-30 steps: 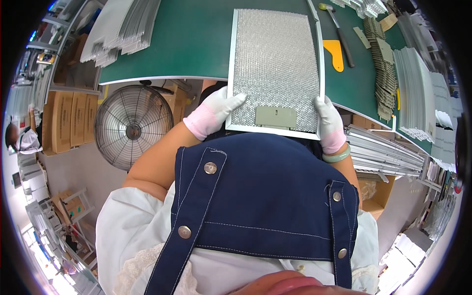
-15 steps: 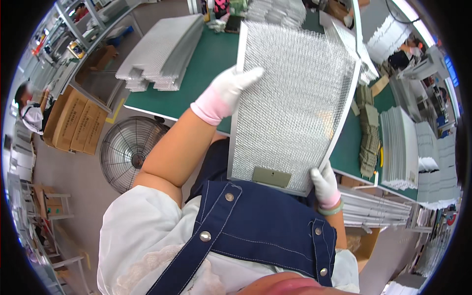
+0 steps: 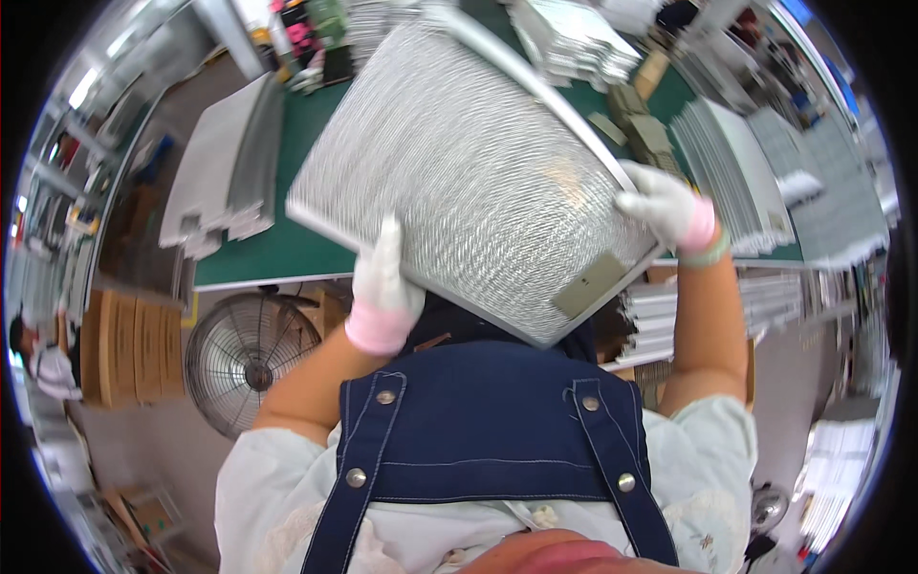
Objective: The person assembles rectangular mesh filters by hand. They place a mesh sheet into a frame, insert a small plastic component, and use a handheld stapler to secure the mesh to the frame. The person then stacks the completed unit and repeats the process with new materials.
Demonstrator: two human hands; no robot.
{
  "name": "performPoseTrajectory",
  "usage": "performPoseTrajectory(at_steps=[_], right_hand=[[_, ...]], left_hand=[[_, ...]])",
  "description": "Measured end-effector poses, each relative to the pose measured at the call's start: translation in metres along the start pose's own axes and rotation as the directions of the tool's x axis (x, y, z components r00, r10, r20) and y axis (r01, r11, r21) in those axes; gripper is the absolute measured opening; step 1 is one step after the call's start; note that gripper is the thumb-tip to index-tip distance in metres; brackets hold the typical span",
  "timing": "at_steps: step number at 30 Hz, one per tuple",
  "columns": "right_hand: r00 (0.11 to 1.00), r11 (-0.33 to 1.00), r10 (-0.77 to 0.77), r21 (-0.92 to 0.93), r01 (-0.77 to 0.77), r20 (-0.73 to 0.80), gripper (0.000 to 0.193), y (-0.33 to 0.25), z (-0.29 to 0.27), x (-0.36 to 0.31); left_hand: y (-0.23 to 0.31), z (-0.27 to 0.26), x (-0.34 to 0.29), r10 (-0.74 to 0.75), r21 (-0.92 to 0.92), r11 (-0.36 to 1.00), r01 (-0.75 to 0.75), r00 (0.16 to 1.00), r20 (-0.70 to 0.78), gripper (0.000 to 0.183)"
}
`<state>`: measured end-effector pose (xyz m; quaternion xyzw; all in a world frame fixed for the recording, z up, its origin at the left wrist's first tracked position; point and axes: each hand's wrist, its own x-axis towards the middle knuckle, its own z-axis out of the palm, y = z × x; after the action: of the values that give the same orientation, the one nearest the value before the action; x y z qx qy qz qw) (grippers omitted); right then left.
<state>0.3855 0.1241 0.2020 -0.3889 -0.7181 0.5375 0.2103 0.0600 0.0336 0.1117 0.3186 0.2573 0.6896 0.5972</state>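
Note:
A silvery metal mesh filter panel (image 3: 449,172) is held up in front of me, tilted and turned, over the table's near edge. Pale frame bars run along its long sides and near end. A small grey-green plate (image 3: 587,285) lies on the mesh by the near end. My left hand (image 3: 384,292), in a white glove with a pink cuff, is closed on the near left side, thumb over the mesh. My right hand (image 3: 666,204), gloved alike, grips the right side close to the near right corner. The fingers beneath the panel are hidden.
The green table (image 3: 253,265) carries stacked mesh sheets (image 3: 215,158) at left, a row of white frame pieces (image 3: 732,167) at right, and piled grey-green plates (image 3: 643,122). On the floor at left stand a fan (image 3: 253,368) and cardboard boxes (image 3: 134,349).
The panel has turned clockwise, its near end swinging left and its left side now facing me. My left hand has come lower and nearer; my right hand has risen farther out with its corner.

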Motion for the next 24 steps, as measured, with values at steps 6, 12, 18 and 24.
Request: performPoseTrajectory(at_steps=[6, 12, 18, 24], right_hand=[[0.917, 0.885, 0.350, -0.388, -0.256, 0.193, 0.058, -0.015, -0.019, 0.010], [0.907, 0.835, 0.331, -0.529, -0.153, 0.261, 0.054, -0.064, 0.005, 0.017], [0.942, 0.520, 0.327, -0.847, -0.110, 0.078, 0.035, -0.116, 0.031, 0.010], [0.972, 0.778, -0.049, -0.619, -0.108, -0.231, 0.025, -0.073, 0.026, -0.038]], left_hand=[[0.030, -0.061, -0.029, -0.857, 0.962, 0.269, 0.054, 0.469, 0.214, 0.046], [0.107, 0.066, 0.031, -0.203, 0.502, -0.004, -0.865, 0.492, 0.846, 0.040], [0.071, 0.151, 0.098, -0.800, 0.656, -0.158, -0.738, 0.485, 0.353, 0.041], [0.067, 0.135, 0.104, -0.774, 0.699, -0.095, -0.709, 0.494, 0.395, 0.035]])
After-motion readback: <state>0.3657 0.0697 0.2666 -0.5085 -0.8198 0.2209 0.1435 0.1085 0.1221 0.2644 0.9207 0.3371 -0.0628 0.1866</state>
